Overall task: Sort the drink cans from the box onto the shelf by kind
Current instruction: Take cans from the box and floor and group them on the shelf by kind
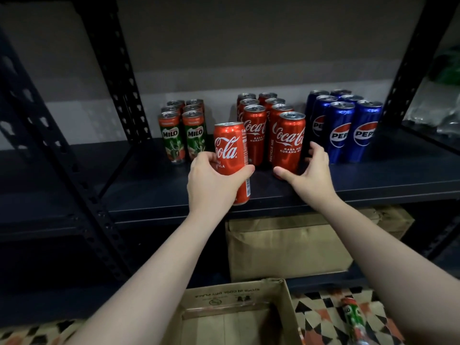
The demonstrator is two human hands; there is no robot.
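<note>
At shelf front: left hand wrapped round red aluminium Coca-Cola can, lifted; right hand spread, cupping front red shelved can. Best set down upright, just beside red group, clear of green Milo cans.

Dim grey wall, patterned floor

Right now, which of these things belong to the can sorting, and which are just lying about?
Job: Coke can in left hand; front Coke can at right hand; Milo cans; Pepsi cans; shelf; box.
Lying about: lower box; patterned mat.
</note>
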